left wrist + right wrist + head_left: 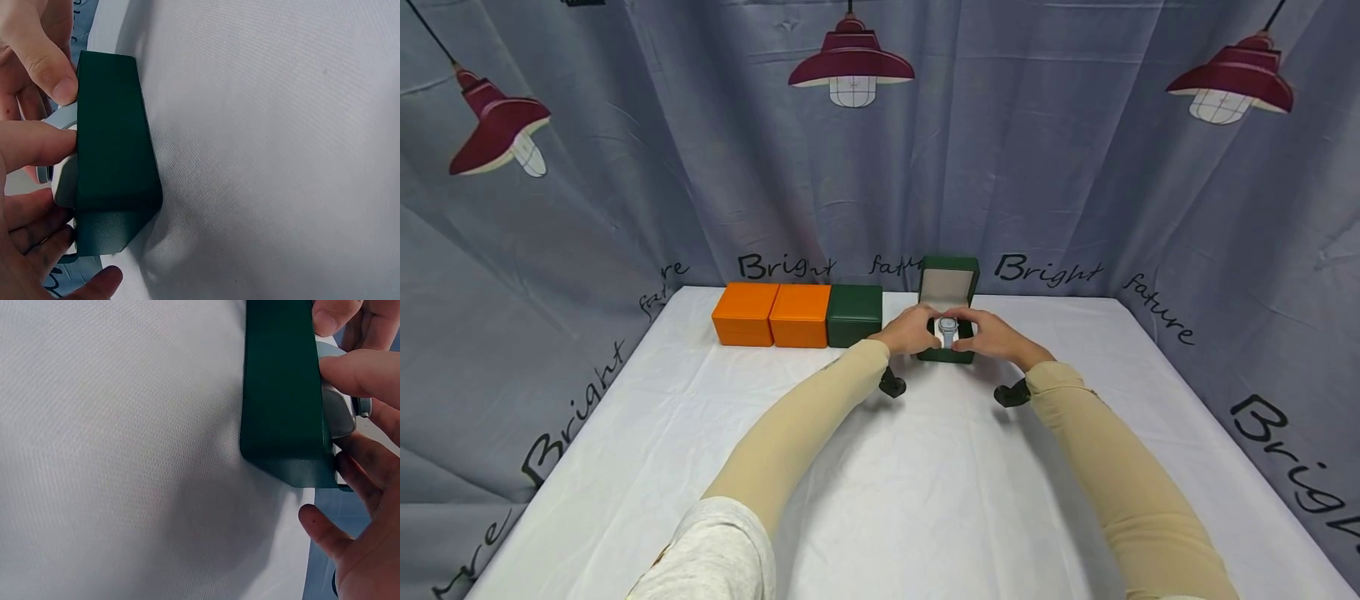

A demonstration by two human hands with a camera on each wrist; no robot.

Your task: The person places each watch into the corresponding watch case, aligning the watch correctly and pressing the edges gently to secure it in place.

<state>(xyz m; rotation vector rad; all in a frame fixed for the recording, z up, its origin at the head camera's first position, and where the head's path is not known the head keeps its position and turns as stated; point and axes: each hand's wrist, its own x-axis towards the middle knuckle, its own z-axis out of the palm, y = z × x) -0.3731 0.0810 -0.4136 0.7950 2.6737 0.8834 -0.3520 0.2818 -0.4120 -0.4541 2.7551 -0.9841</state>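
Observation:
A green watch box (947, 356) stands with its lid (947, 287) raised, showing a pale lining. In it sits a wristwatch (948, 328) with a light grey-blue strap, round a pale cushion (65, 182). From the left, my left hand (912, 331) grips the watch and cushion between thumb and fingers. My right hand (995, 335) holds them from the right, its thumb near the front rim. In the right wrist view the watch's crown side (362, 407) shows between the fingers. The box front hides the cushion's lower part.
Left of the open box, a closed green box (854, 317) and two orange boxes (801, 317) stand in a row. A white cloth covers the table (955, 483). Behind it hangs a grey-blue curtain (1030, 167) printed with red lamps and lettering. Black wrist devices (892, 383) hang below both wrists.

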